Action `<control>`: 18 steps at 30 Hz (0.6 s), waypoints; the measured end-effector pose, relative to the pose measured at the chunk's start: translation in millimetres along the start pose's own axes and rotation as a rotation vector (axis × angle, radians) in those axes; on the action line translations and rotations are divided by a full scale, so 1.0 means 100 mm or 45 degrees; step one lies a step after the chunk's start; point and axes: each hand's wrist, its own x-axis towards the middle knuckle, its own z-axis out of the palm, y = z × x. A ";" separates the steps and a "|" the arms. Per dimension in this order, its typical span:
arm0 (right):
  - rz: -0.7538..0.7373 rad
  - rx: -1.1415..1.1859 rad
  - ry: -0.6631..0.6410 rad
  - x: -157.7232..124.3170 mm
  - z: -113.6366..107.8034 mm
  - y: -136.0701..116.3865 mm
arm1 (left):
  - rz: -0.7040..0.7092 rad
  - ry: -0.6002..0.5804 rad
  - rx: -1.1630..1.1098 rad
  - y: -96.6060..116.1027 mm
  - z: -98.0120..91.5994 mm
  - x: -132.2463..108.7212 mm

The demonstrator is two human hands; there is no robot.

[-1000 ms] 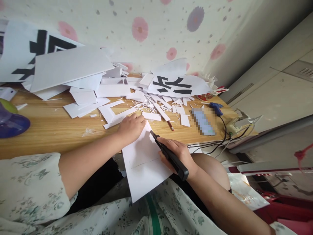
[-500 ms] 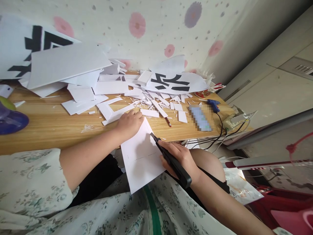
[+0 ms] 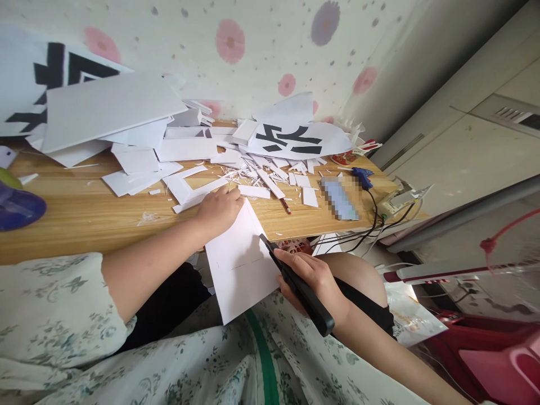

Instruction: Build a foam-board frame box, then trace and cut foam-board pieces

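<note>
My left hand [image 3: 221, 211] is closed over the far end of a white foam board sheet [image 3: 240, 270], its fingertips curled at the edge. The sheet overhangs the table's front edge towards my lap and bears a faint pencil line across it. My right hand [image 3: 314, 278] wraps around a black utility knife [image 3: 301, 292], whose narrow front end lies at the sheet's right edge. The blade itself cannot be made out. Beyond my left hand lies an L-shaped white cut piece [image 3: 185, 191].
Offcuts [image 3: 248, 169], a pencil [image 3: 287, 206] and a sheet with black strokes [image 3: 291, 140] lie on the wooden table [image 3: 105, 219]. Larger boards [image 3: 113, 112] lean at left. A blue glue gun [image 3: 363, 177] with cables sits right. A pink-red chair [image 3: 502, 365] stands lower right.
My right hand has drawn the knife a little towards me along the sheet's right edge. My left hand keeps its hold. The whole view has shifted slightly.
</note>
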 end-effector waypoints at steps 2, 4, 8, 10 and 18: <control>0.001 0.001 -0.022 -0.01 -0.05 -0.05 | -0.001 -0.002 -0.002 0.00 0.00 0.00; 0.030 -0.014 -0.074 -0.02 -0.10 -0.11 | -0.004 -0.004 -0.005 0.00 0.01 0.00; 0.075 -0.027 -0.152 -0.08 -0.18 -0.20 | -0.009 -0.005 0.004 0.00 0.01 0.01; 0.081 -0.031 -0.160 -0.12 -0.20 -0.22 | -0.011 -0.008 0.015 0.00 0.01 0.01; 0.093 -0.001 -0.216 -0.26 -0.29 -0.31 | -0.014 -0.023 0.036 0.00 0.00 0.00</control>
